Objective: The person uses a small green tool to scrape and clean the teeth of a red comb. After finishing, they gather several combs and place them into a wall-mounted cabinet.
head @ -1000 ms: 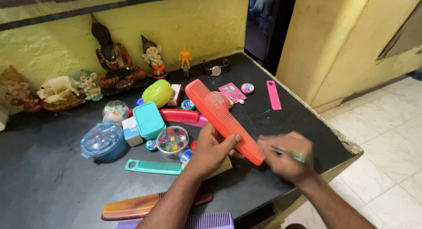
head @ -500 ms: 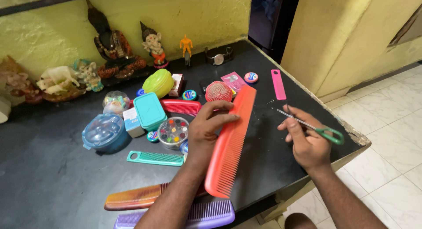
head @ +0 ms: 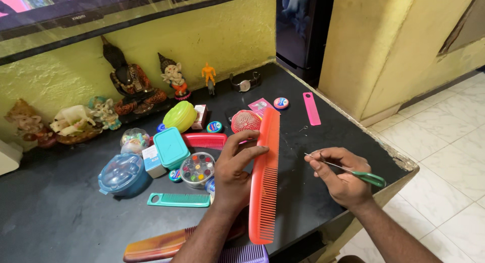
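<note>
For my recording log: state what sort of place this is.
Probably a home: a dark shelf along a yellow wall bears small figurines, a wristwatch and combs; tiled floor beside it.

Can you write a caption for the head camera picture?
Left hand holds a big orange comb; right hand holds green-handled scissors.

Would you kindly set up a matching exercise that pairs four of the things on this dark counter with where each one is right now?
Things:
1. large red comb
2. green-handled scissors
3. pink comb
4. wristwatch

Places:
A. lying flat near the counter's right edge, apart from both hands
B. held upright on its edge by the left hand
C. at the back by the yellow wall, beside the small orange figure
D. held in the right hand

Pairs: 1-B, 2-D, 3-A, 4-C
</note>
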